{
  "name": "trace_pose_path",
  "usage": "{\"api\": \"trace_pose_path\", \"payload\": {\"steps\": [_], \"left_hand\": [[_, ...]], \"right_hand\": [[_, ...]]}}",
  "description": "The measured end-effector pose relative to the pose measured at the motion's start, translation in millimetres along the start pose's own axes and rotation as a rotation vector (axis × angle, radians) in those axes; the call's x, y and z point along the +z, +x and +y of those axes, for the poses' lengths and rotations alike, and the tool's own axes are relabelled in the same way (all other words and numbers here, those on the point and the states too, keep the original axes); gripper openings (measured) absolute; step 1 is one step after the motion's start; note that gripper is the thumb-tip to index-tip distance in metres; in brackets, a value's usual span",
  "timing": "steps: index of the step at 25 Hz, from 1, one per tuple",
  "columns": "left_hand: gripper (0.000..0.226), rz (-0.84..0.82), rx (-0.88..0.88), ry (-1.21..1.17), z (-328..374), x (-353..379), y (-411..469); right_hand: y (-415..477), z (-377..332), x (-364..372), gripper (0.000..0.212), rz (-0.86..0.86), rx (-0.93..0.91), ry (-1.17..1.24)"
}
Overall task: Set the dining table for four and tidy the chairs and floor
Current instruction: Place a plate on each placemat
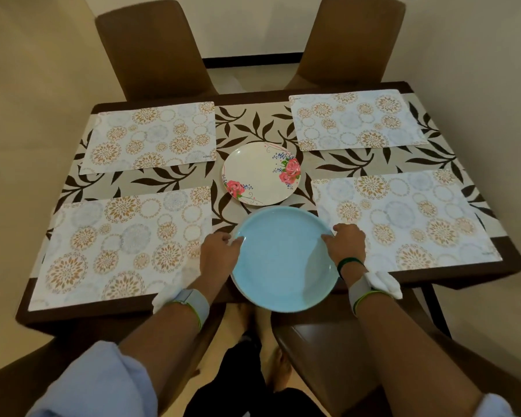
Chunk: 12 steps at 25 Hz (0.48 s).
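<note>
Both hands grip the blue plate (283, 257) by opposite rims, the left hand (220, 251) and right hand (346, 242) keeping it level at the middle of the table's (509, 266) near edge, overhanging it. That two-sided hold probably suits carrying it to one of the four bare placemats, the near-right placemat (403, 218) being just beside it. The floral plate (260, 173) waits at the table's centre, likely parked there until it gets a mat.
</note>
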<state>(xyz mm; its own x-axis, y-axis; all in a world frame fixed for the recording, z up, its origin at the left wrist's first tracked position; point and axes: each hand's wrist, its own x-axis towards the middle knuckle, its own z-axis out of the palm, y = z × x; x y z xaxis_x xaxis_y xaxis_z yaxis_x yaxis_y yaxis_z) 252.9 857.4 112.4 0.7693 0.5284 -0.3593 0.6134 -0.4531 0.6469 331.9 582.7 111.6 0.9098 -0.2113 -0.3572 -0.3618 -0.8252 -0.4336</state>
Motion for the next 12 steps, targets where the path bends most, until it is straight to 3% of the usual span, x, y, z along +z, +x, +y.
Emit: {"api": "trace_pose_path", "payload": {"steps": [3, 8, 12], "left_hand": [[0.049, 0.003, -0.036, 0.037, -16.3, 5.3, -32.7], [0.031, 0.057, -0.079, 0.000, -23.1, 12.0, -43.9], [0.033, 0.088, -0.087, -0.079, -8.7, 3.2, -41.8]], "right_hand": [[-27.0, 21.1, 8.3, 0.026, 0.022, 0.011, 0.017], [-45.4, 23.3, 15.8, 0.031, 0.134, -0.024, 0.038], [-53.2, 5.5, 6.4, 0.032, 0.262, -0.024, 0.015]]}}
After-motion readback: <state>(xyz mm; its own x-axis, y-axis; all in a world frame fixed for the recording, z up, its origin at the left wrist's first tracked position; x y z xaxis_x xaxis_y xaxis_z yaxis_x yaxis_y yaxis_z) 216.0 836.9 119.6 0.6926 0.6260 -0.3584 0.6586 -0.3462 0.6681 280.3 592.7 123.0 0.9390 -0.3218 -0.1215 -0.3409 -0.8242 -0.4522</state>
